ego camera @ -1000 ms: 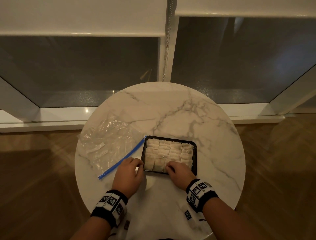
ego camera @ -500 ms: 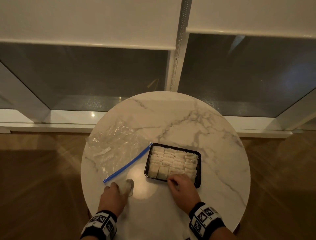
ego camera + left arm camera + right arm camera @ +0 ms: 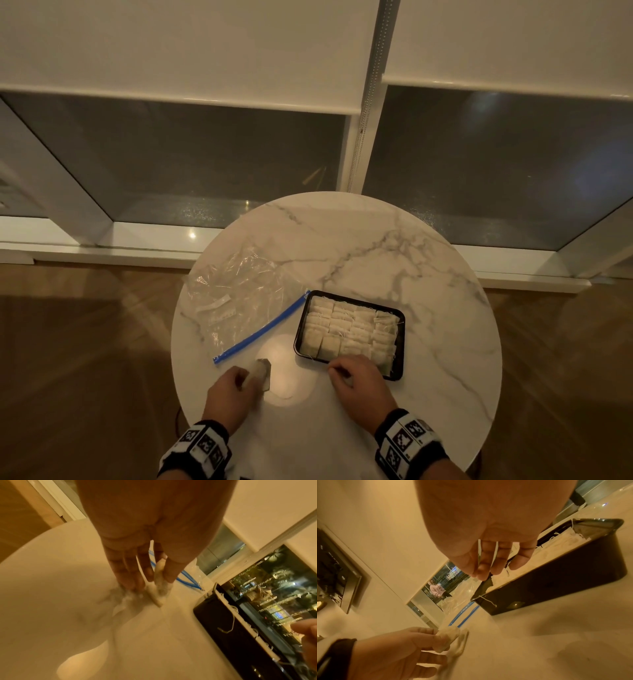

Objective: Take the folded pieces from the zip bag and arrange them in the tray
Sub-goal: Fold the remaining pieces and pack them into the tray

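Observation:
A black tray (image 3: pixel 401 342) sits right of centre on the round marble table, packed with rows of pale folded pieces (image 3: pixel 346 329). My right hand (image 3: pixel 342 371) is at the tray's near edge; in the right wrist view its thumb and fingers (image 3: pixel 481 573) pinch the tray's dark near rim (image 3: pixel 485 586). My left hand (image 3: pixel 246 377) is near the table's front left and pinches one folded piece (image 3: pixel 261 371), seen between thumb and fingers (image 3: pixel 160 574) just above the tabletop. The clear zip bag (image 3: pixel 239 301) lies flat at the left, its blue zip (image 3: pixel 263 330) pointing toward the tray.
The table (image 3: pixel 394 240) ends close behind both wrists and drops to a wooden floor (image 3: pixel 85 342). A bright lamp reflection (image 3: pixel 284 373) lies between my hands. Dark windows with white blinds (image 3: pixel 171 51) stand beyond the table's far edge.
My left hand has pulled back from the tray's near left corner toward the front left, holding a folded piece. My right hand has stayed at the tray's near edge.

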